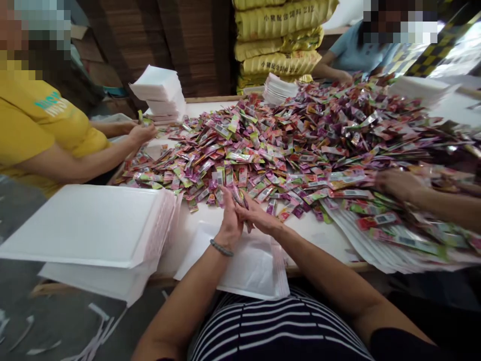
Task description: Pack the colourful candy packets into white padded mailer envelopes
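My left hand (pixel 230 220) and my right hand (pixel 260 216) come together over the near edge of the pile, palms facing. Pressed between them is a small bunch of shiny snack packets (pixel 240 197), partly hidden by my fingers. Below my wrists a white padded envelope (pixel 250 268) lies flat at the table's front edge. Just past my fingertips spreads a big heap of small pink, green and purple packets (pixel 263 145).
To the left, a stack of white padded envelopes (pixel 82 220) overhangs the table edge. More envelopes (pixel 158 87) are piled at the back left. At right, a co-worker's hand (pixel 400 185) reaches into packets over fanned envelopes (pixel 361 235). A person in yellow (pixel 48 130) holds a packet.
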A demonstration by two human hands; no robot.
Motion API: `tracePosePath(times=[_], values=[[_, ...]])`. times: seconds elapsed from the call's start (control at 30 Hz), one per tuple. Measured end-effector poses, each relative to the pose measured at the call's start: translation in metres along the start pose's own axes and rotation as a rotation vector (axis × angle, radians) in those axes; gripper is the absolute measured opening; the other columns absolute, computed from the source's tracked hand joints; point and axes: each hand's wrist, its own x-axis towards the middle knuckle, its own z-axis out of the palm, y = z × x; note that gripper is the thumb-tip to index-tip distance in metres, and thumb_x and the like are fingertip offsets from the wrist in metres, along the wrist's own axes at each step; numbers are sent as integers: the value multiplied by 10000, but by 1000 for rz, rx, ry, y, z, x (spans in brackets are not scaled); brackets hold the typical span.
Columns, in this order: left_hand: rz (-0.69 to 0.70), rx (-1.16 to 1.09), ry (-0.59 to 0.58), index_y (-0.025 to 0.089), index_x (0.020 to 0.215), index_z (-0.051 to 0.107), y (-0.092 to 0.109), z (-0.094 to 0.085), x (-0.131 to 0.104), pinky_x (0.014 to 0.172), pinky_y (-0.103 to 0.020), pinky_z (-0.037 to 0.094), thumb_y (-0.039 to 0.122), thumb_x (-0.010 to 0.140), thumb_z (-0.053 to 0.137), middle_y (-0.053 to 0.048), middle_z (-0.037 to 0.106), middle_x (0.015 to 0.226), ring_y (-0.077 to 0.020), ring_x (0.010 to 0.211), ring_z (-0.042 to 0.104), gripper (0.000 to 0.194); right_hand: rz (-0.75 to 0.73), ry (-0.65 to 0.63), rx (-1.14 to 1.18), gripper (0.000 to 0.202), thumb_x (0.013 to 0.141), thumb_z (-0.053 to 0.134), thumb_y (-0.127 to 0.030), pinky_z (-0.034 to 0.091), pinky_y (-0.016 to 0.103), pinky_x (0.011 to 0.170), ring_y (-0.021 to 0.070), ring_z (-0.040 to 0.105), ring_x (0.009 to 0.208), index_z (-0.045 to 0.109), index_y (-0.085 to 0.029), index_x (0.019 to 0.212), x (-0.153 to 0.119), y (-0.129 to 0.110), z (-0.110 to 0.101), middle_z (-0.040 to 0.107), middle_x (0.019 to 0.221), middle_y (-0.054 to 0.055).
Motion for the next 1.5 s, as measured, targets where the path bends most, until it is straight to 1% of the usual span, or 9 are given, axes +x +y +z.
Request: tracePosePath(times=[0.17,0.3,0.4,0.5,0.57,0.83,1.1,1.37,1.5], values=[[13,183,-252,233,1161,612,4,11,-24,907,-415,506,827,791,133,-91,666,1110,-244,1076,609,848,-77,217,24,562,650,779,-403,499,208,520,97,549,605,565,-223,1137,-28,-8,-16,615,818,-20],[400,900,-145,276,1198,589,-4,10,-67,1060,-490,357,630,856,426,-70,536,1318,-267,1253,448,520,-47,440,18,510,624,776,-374,523,238,558,129,604,662,568,-209,1059,-78,-10,-42,634,819,-9],[665,1576,-385,225,1091,649,-17,10,-107,1058,-515,352,421,770,650,-109,409,1412,-318,1250,405,377,-31,530,-37,473,680,734,-378,520,256,576,132,607,651,562,-204,1085,-123,-3,-54,651,832,3],[525,2069,-587,181,945,680,-31,14,-130,893,-441,489,208,815,569,-139,467,1287,-281,1077,537,173,-36,432,-219,445,704,714,-354,529,302,688,165,623,747,594,-190,1101,-156,9,-59,673,884,19],[384,2246,-550,157,929,673,-37,14,-134,765,-370,529,110,849,458,-136,516,1142,-234,927,605,234,-97,358,-339,459,713,707,-321,506,334,826,197,630,892,611,-182,1140,-168,14,-59,686,998,37],[396,2350,-184,98,1328,454,-40,-1,-127,698,-323,567,24,823,414,-169,511,1288,-192,811,683,512,-198,31,-438,436,744,672,-297,459,297,875,199,629,962,638,-186,1165,-165,16,-54,695,1058,21],[656,2165,-202,207,1258,504,-36,-10,-132,716,-275,563,55,860,409,-106,522,1341,-171,889,678,437,-134,48,-1202,359,782,538,-157,410,298,766,228,585,936,622,-208,1128,-135,14,-28,662,1058,86],[498,2407,-56,185,1040,569,-25,-21,-134,569,-275,502,48,900,352,-129,547,1163,-170,706,668,292,-152,-18,-1241,283,800,525,-175,377,270,658,201,598,862,597,-219,1070,-111,14,2,646,1012,59],[501,2356,-110,177,1061,538,-18,-22,-131,635,-271,510,3,879,331,-104,569,1137,-160,752,667,325,-169,-4,-1223,302,831,535,-192,394,263,681,190,584,876,563,-201,1131,-108,18,9,634,1046,67]])
